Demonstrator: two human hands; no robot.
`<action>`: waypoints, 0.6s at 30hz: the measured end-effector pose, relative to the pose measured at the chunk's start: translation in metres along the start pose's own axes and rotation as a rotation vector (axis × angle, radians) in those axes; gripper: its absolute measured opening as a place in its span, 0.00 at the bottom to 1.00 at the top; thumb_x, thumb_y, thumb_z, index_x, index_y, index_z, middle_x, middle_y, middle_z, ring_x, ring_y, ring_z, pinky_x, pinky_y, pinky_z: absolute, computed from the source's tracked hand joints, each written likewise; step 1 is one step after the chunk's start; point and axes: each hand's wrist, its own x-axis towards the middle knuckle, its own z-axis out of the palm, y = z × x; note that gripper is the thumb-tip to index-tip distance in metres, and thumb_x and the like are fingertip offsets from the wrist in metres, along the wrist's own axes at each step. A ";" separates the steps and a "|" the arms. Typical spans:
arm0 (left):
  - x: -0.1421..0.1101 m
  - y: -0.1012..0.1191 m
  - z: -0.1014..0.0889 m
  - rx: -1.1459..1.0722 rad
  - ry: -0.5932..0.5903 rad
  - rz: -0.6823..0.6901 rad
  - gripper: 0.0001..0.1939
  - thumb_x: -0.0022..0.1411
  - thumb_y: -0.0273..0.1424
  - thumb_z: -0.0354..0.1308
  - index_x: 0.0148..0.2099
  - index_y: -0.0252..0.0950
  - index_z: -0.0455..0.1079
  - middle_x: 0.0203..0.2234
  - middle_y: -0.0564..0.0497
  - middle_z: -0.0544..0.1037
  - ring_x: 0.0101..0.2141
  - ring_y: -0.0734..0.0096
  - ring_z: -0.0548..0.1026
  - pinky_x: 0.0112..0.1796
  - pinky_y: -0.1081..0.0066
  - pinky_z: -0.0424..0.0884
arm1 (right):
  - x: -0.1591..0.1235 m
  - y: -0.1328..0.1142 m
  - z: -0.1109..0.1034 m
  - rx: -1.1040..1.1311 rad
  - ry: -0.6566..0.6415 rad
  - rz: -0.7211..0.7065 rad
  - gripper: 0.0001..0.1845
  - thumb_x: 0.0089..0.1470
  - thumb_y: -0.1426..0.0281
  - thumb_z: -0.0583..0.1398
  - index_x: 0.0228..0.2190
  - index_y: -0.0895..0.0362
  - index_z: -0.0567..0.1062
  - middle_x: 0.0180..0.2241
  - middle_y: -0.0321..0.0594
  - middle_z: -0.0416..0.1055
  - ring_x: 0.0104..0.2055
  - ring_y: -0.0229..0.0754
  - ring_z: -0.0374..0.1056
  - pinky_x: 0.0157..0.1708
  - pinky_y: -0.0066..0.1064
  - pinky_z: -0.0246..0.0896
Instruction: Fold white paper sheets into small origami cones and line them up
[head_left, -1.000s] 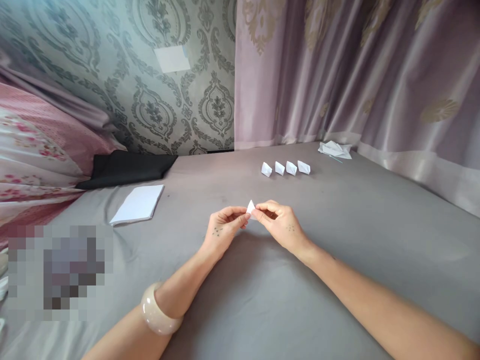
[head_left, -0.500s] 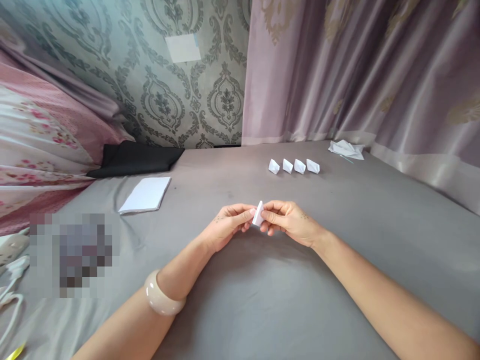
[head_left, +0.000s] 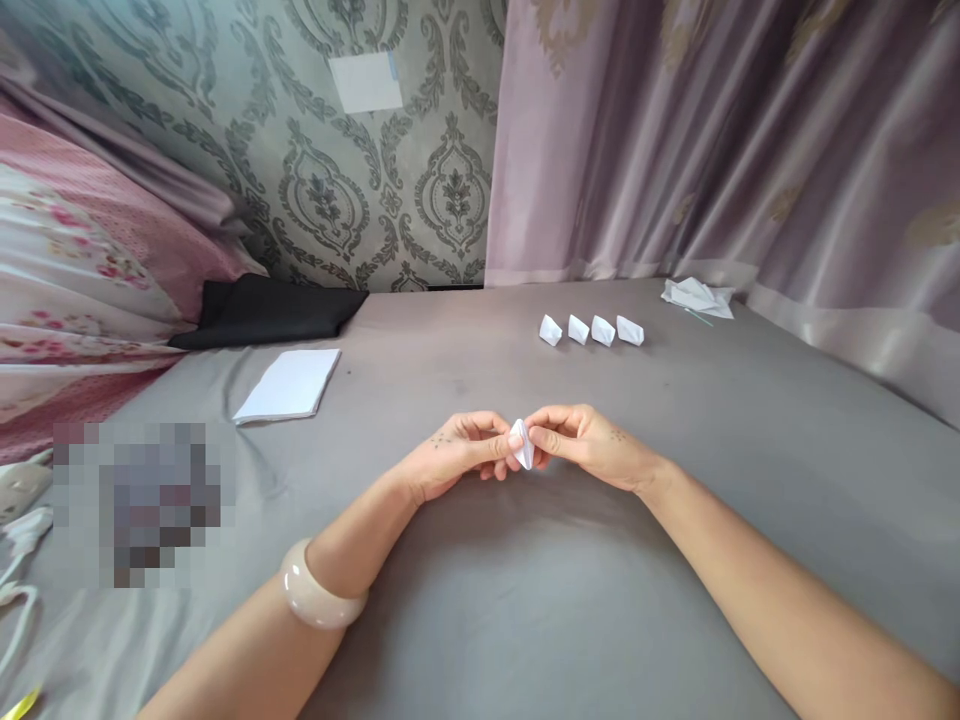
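My left hand [head_left: 457, 455] and my right hand [head_left: 589, 443] meet over the grey sheet [head_left: 525, 600], fingertips pinched together on one small folded white paper piece [head_left: 523, 446]. Both hands are closed on it, and most of the paper is hidden between the fingers. A pale bangle [head_left: 319, 598] sits on my left wrist. Farther back lies a row of several small folded white paper pieces [head_left: 591, 330].
A stack of white paper sheets [head_left: 289, 385] lies at the left, with a black cloth [head_left: 270, 312] behind it. Crumpled white paper scraps [head_left: 696, 297] sit by the purple curtain [head_left: 712, 150]. Floral bedding [head_left: 67, 290] rises at the left; a white cable [head_left: 19, 590] lies at the lower left.
The paper piece has been turned and worked lower between my fingertips; a second ago its point stuck up above them. The view has shifted slightly.
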 end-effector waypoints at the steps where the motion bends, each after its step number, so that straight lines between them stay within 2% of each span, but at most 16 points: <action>1: 0.001 -0.001 0.000 0.028 0.041 0.029 0.13 0.53 0.40 0.64 0.30 0.34 0.71 0.25 0.49 0.75 0.25 0.76 0.70 0.25 0.76 0.62 | 0.000 0.000 -0.001 -0.049 0.020 -0.005 0.15 0.54 0.57 0.59 0.33 0.55 0.77 0.31 0.36 0.73 0.32 0.35 0.67 0.37 0.31 0.65; 4: 0.004 -0.003 0.002 0.072 0.164 0.103 0.13 0.51 0.39 0.66 0.29 0.34 0.72 0.26 0.49 0.76 0.28 0.74 0.71 0.29 0.74 0.66 | 0.003 0.004 -0.001 -0.208 0.147 -0.057 0.15 0.52 0.56 0.61 0.28 0.55 0.78 0.37 0.38 0.71 0.30 0.33 0.65 0.35 0.30 0.65; 7: 0.005 -0.005 0.004 0.084 0.271 0.165 0.12 0.50 0.37 0.67 0.30 0.34 0.74 0.27 0.50 0.77 0.28 0.74 0.72 0.32 0.72 0.68 | 0.006 0.008 0.001 -0.277 0.260 -0.098 0.14 0.51 0.56 0.61 0.28 0.54 0.79 0.40 0.38 0.70 0.28 0.32 0.65 0.32 0.30 0.65; 13: 0.006 -0.008 0.009 0.024 0.346 0.293 0.10 0.49 0.34 0.68 0.31 0.34 0.74 0.30 0.48 0.79 0.33 0.68 0.75 0.38 0.68 0.70 | 0.008 0.009 0.015 -0.158 0.418 -0.199 0.15 0.49 0.56 0.63 0.27 0.55 0.78 0.34 0.39 0.75 0.34 0.40 0.71 0.38 0.34 0.69; 18: 0.006 -0.006 0.014 -0.018 0.416 0.384 0.09 0.48 0.31 0.68 0.30 0.34 0.72 0.33 0.48 0.79 0.34 0.69 0.75 0.39 0.68 0.71 | 0.009 0.009 0.021 -0.102 0.519 -0.247 0.12 0.47 0.58 0.65 0.28 0.55 0.76 0.30 0.38 0.76 0.34 0.41 0.73 0.39 0.35 0.69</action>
